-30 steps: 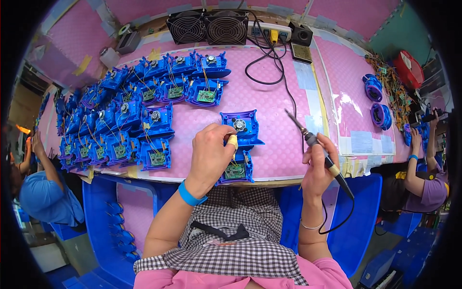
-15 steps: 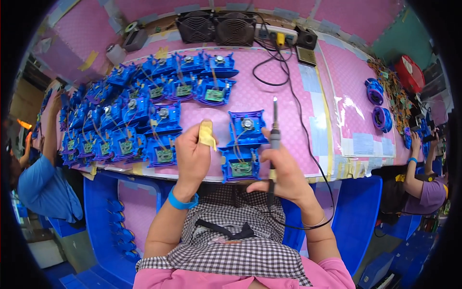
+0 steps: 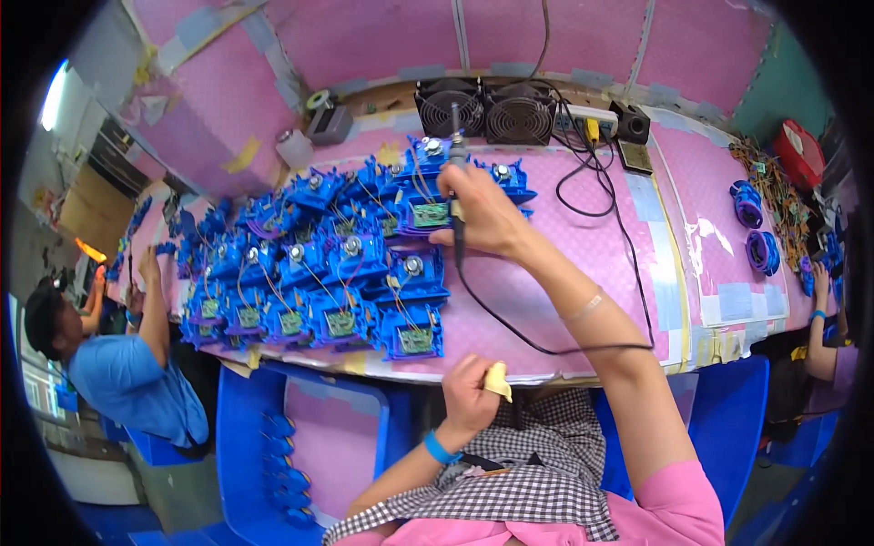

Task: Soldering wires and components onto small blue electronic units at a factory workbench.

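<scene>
My right hand (image 3: 487,209) reaches forward over the far right end of the blue casings, gripping a soldering iron (image 3: 458,182) with its tip pointing up and away. A blue casing with a green circuit board (image 3: 430,215) lies just left of that hand; whether the fingers touch it is hidden. Near the table's front edge, my left hand (image 3: 469,393) is closed, with a yellow wrap (image 3: 497,381) at its thumb. Anything inside its fingers is hidden. The nearest opened casing (image 3: 414,338) lies beyond this hand, showing its board, wires and a round silver part (image 3: 413,266).
Several rows of similar casings cover the table's left. Two black fans (image 3: 452,107) and a power strip (image 3: 575,118) stand at the back; the iron's black cable (image 3: 546,351) loops across the pink table. Blue bins (image 3: 238,437) flank me. Co-workers sit left (image 3: 137,373) and right (image 3: 824,355).
My right hand has swung forward and left with the soldering iron; my left has drawn back toward me. The casing before me is gone from that spot. The view has shifted left.
</scene>
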The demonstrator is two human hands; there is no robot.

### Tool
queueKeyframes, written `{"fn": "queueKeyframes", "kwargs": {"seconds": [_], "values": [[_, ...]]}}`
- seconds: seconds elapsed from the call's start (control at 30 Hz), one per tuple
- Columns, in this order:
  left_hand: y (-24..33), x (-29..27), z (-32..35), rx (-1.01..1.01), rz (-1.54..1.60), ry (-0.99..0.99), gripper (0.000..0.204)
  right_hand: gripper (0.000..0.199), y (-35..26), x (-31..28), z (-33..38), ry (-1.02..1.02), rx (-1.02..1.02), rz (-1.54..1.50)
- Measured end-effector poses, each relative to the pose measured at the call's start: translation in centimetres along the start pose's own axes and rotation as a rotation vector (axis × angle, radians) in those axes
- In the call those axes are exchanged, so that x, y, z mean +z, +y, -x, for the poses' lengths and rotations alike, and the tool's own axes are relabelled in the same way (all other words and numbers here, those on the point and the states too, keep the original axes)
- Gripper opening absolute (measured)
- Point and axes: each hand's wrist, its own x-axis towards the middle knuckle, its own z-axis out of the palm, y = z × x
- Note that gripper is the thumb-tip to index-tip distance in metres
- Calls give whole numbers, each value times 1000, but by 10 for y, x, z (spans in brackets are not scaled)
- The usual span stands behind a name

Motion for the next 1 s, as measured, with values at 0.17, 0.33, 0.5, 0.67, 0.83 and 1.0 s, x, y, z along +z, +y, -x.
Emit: {"fn": "queueKeyframes", "kwargs": {"seconds": [0.17,0.33,0.5,0.67,0.83,1.0], "values": [[1,11,-3,36,-6,-29,2,55,27,-1,-6,36,40,-110],[4,-10,-2,-50,-20,6,23,30,-13,-78,44,497,123,-147],[15,37,-19,-291,409,-143,25,16,59,-201,182,1262,496,-46],[-3,52,-21,-186,317,-72,21,37,124,-293,273,1601,627,938],[-7,52,-12,-146,296,-75,20,29,166,-319,324,1391,824,1075],[0,43,-6,-88,186,-106,18,20,155,-283,316,1685,513,229]]}}
